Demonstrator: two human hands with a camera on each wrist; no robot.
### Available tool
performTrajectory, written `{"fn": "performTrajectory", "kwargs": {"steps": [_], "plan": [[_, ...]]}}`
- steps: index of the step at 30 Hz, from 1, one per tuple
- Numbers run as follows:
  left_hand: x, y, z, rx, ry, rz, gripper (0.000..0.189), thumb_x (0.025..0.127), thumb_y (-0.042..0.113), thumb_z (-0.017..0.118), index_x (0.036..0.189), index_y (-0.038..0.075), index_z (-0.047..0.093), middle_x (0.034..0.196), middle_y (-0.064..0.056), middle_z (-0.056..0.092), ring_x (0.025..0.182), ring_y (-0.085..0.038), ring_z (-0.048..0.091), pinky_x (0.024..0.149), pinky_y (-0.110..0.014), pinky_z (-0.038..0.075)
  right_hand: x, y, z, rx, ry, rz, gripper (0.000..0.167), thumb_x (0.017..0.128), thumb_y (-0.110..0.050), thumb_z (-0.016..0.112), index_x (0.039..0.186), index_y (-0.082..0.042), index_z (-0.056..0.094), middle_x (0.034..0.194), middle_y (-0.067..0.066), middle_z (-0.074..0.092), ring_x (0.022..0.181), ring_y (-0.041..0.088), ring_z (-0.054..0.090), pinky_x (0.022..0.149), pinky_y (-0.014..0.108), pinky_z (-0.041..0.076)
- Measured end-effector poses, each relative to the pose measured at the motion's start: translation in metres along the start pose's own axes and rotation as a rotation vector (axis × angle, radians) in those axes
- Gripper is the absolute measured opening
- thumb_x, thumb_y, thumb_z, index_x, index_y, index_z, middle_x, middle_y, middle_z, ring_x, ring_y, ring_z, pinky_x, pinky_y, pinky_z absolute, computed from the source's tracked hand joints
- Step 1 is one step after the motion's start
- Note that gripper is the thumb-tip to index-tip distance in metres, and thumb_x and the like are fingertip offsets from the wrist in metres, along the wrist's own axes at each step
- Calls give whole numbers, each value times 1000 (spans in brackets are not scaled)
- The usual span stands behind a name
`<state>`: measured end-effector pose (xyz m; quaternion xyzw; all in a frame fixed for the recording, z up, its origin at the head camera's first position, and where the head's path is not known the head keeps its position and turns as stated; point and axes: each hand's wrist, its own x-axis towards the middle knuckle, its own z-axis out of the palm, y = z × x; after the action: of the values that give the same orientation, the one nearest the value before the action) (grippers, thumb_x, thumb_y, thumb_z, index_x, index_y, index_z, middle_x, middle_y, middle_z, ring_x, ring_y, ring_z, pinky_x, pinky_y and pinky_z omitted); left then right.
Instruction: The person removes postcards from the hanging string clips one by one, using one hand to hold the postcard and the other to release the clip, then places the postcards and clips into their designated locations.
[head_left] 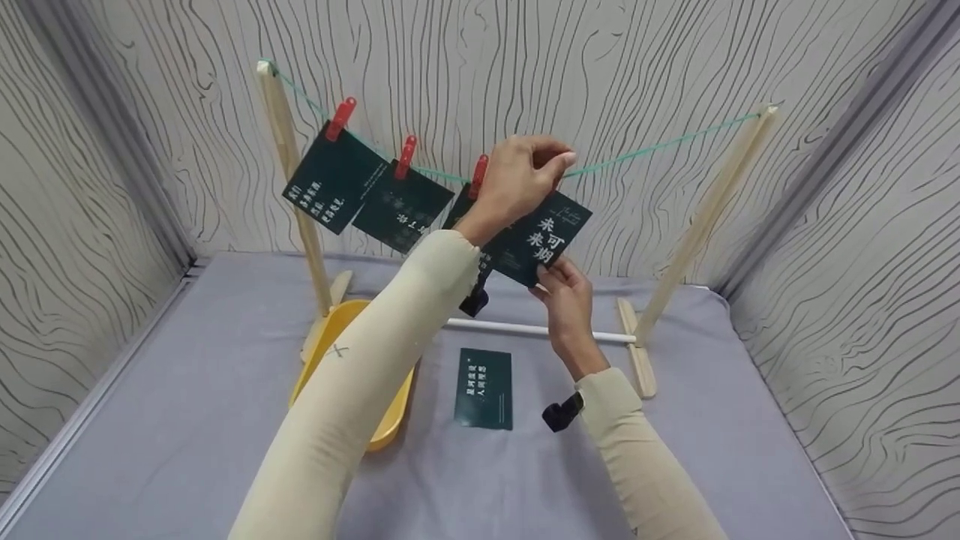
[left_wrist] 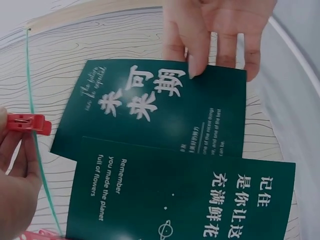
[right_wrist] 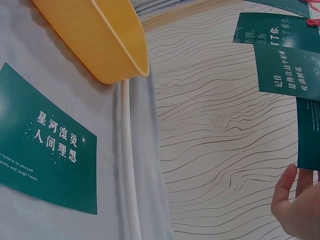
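Fingertips of my right hand (head_left: 566,300) pinch the dark green card (head_left: 545,238) steady under the green string (head_left: 660,147) while my left hand (head_left: 525,176) squeezes a red clothespin (left_wrist: 27,124) there, so card meets line

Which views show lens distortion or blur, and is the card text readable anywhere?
Head view: even light, walls bow at the edges, held card readable. Left wrist view: strong fisheye, string curves, card text sharp, left hand soft at the frame edge. Right wrist view: tilted, card on the table readable, right hand slightly soft.
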<state>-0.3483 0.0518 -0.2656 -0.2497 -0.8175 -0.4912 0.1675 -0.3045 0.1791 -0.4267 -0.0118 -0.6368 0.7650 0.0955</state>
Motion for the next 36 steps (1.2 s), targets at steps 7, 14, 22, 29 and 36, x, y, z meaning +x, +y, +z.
{"fn": "performTrajectory", "kwargs": {"steps": [7, 14, 22, 29, 36], "plan": [[2, 4, -1, -12, 30, 5, 27, 104, 29, 66, 121, 12, 78, 106, -5, 80, 94, -12, 70, 86, -22, 57, 1, 3, -1, 0, -7, -4, 25, 105, -6, 56, 128, -3, 66, 118, 5, 74, 101, 14, 69, 89, 30, 58], [2, 8, 1, -71, 45, 30, 28, 105, 28, 65, 122, 9, 77, 102, -8, 79, 90, -11, 69, 89, -20, 57, 0, 6, -4, -12, -4, 7, 23, 106, -7, 56, 126, -4, 66, 119, 5, 75, 104, 14, 70, 91, 29, 58], [6, 15, 0, -119, 80, 50, 25, 104, 26, 66, 120, 9, 77, 103, -6, 78, 87, -10, 67, 85, -18, 56, -1, 8, -8, -13, -8, 21, 25, 106, -6, 54, 129, -5, 66, 127, 10, 73, 109, 16, 70, 94, 29, 58], [5, 18, -1, -130, 91, 85, 25, 104, 25, 68, 121, 8, 77, 111, -6, 79, 97, -11, 72, 95, -17, 56, -3, 12, -7, -7, 4, 49, 23, 106, -7, 55, 126, -3, 65, 125, 9, 74, 106, 14, 72, 90, 29, 59], [2, 20, -3, -111, 59, 103, 26, 104, 27, 67, 121, 10, 77, 115, -4, 80, 102, -9, 73, 98, -17, 55, -4, 17, -8, -13, 1, 69, 23, 107, -8, 55, 127, -4, 65, 129, 11, 73, 107, 16, 72, 93, 31, 59]]}}
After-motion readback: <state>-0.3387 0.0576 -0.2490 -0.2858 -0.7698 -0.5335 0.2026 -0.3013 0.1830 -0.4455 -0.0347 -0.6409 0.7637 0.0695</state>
